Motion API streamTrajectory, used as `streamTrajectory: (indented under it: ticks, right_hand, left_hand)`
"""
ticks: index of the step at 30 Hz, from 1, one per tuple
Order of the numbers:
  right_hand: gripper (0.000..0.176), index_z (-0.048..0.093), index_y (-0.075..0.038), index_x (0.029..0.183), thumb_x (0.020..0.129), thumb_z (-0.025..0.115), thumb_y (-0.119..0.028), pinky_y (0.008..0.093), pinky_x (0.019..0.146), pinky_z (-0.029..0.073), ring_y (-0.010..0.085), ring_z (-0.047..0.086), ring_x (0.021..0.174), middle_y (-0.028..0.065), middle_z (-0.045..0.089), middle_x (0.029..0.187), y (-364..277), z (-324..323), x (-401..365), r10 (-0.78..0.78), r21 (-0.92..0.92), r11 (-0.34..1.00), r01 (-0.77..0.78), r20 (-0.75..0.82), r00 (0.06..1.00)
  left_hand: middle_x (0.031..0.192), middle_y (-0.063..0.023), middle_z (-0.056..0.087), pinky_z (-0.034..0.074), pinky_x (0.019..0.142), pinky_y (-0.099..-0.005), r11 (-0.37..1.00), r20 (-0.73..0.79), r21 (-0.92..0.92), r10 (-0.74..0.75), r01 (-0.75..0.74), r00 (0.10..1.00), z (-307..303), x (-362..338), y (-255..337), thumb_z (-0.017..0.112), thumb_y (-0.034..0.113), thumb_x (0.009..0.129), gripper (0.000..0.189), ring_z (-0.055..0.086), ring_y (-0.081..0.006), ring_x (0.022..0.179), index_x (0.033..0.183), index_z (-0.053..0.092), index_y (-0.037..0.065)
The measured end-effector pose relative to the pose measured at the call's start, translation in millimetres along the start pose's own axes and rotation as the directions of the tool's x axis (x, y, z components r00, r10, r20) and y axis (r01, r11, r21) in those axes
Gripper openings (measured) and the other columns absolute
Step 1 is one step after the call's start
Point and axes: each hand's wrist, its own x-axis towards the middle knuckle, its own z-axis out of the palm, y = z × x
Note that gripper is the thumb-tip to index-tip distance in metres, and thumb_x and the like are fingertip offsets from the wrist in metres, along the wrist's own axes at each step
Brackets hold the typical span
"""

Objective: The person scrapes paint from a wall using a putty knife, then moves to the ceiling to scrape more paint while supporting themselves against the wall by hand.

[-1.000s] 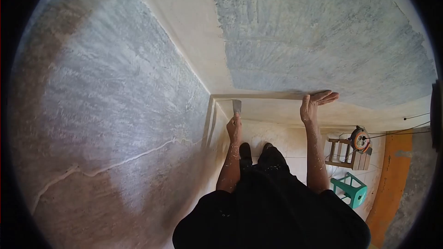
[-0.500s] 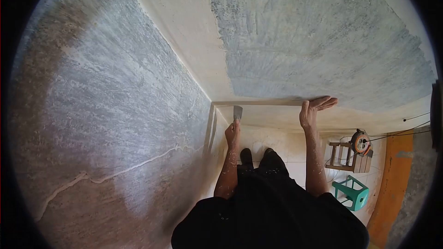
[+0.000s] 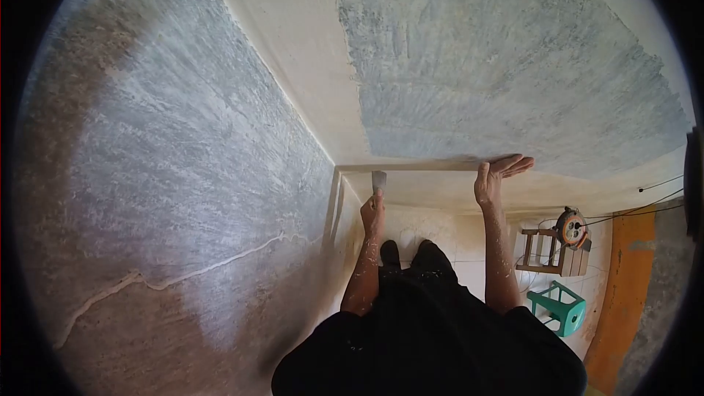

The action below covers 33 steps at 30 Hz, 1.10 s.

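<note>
My left hand [image 3: 372, 214] is wrapped round the handle of a scraper [image 3: 379, 180], its flat grey blade pointing up toward a narrow ledge. The blade is close to the lower, cream part of the wall; whether it touches cannot be made out. My right hand [image 3: 500, 175] lies with fingers stretched out against the front wall [image 3: 469, 88] near the ledge [image 3: 411, 167], holding nothing. That wall carries a large grey-blue scraped patch with cream paint around it. White flecks dot both forearms.
On the left rises a grey scraped wall [image 3: 191, 147] with a pale crack line. To my right, a cable reel [image 3: 572, 227] sits by a wooden stool [image 3: 574, 260], with a green plastic stool [image 3: 566, 314] beside it. Black cables run to the right. An orange band [image 3: 623, 279] lies beyond.
The scraper and my left hand have shifted very slightly down. My right hand stays against the wall in nearly the same place, and the view has tilted a little.
</note>
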Motion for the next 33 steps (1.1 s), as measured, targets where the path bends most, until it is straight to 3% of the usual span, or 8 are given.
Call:
streamTrajectory:
  ticks: [14,15,18,21,28,33]
  right_hand:
    - [0.087,-0.025,-0.004,0.143,0.098,0.032,-0.051,0.062,0.102,-0.02,0.0467,-0.035,0.131,0.0314,-0.035,0.143,0.9,4.3,-0.3,-0.018,-0.01,1.0,0.018,-0.021,1.0]
    - [0.087,-0.025,-0.004,0.144,0.098,0.032,-0.052,0.0621,0.102,-0.02,0.0469,-0.035,0.131,0.0315,-0.035,0.143,0.0,2.1,-3.2,-0.01,-0.003,1.0,0.01,-0.017,1.0]
    - [0.088,-0.024,-0.003,0.143,0.098,0.032,-0.052,0.0618,0.103,-0.02,0.0464,-0.034,0.132,0.031,-0.035,0.143,-2.4,-0.1,-2.8,-0.005,0.001,1.0,0.005,-0.011,1.0]
    - [0.088,-0.025,-0.002,0.143,0.098,0.032,-0.051,0.0609,0.104,-0.019,0.0449,-0.033,0.133,0.0294,-0.035,0.144,0.1,2.0,3.4,-0.018,-0.026,1.0,0.017,-0.022,1.0]
    - [0.087,-0.025,-0.002,0.143,0.098,0.034,-0.048,0.0627,0.102,-0.02,0.0473,-0.034,0.132,0.0311,-0.034,0.143,0.3,1.3,0.9,-0.027,-0.017,0.999,0.027,-0.018,0.999]
    - [0.087,-0.025,-0.001,0.143,0.098,0.03,-0.053,0.0606,0.104,-0.02,0.0444,-0.033,0.133,0.0278,-0.034,0.145,-2.3,4.2,0.5,-0.033,-0.028,0.999,0.033,-0.029,0.999]
  left_hand:
    - [0.057,0.0052,0.037,0.028,0.047,-0.0243,0.999,0.05,-0.013,-0.047,0.047,0.998,-8.7,-1.3,7.2,0.056,0.057,0.089,0.054,0.035,-0.0058,0.052,0.063,0.046,0.011]
    - [0.058,0.0055,0.037,0.027,0.047,-0.0242,0.996,0.03,-0.078,-0.031,0.033,0.999,-9.0,-6.6,15.8,0.056,0.057,0.089,0.054,0.034,-0.0057,0.052,0.062,0.045,0.011]
    - [0.059,0.0055,0.037,0.026,0.048,-0.0244,0.999,0.057,-0.023,-0.041,0.042,0.998,-7.9,-4.1,5.2,0.055,0.056,0.09,0.053,0.033,-0.0059,0.052,0.063,0.044,0.012]
    - [0.057,0.0015,0.041,0.031,0.05,-0.0296,0.997,0.049,-0.032,-0.063,0.065,0.997,-9.0,-3.6,14.2,0.055,0.052,0.091,0.056,0.039,-0.0098,0.054,0.062,0.047,0.004]
    - [0.055,0.0046,0.036,0.027,0.048,-0.0271,1.0,0.021,0.003,-0.029,0.029,0.999,-8.6,-8.0,25.8,0.054,0.055,0.091,0.057,0.034,-0.0079,0.051,0.057,0.038,0.011]
    - [0.053,0.0032,0.037,0.028,0.048,-0.0285,0.998,0.007,-0.049,-0.039,0.039,0.999,-8.1,-9.4,26.1,0.057,0.05,0.091,0.058,0.035,-0.0085,0.051,0.055,0.04,0.007]
